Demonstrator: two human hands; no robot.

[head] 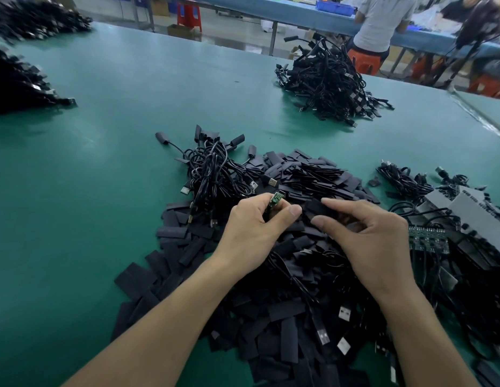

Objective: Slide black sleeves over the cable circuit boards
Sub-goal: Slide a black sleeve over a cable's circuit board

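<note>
My left hand (pixel 255 227) pinches a small green circuit board (pixel 360 199) on the end of a black cable, holding it upright over the pile. Just to its right, my right hand (pixel 368 236) pinches a flat black sleeve (pixel 317 209) between thumb and forefinger. The sleeve's near end sits close to the left thumb, a short gap from the board. Both hands hover above a big heap of loose black sleeves (pixel 285 289) on the green table (pixel 103 191).
A tangle of USB cables (pixel 215 174) lies behind the left hand. A finished cable pile (pixel 329 82) sits farther back, more piles at far left (pixel 17 82). Grey boxes and cables (pixel 466 219) crowd the right. A person in a white shirt (pixel 382 20) stands at a blue bench.
</note>
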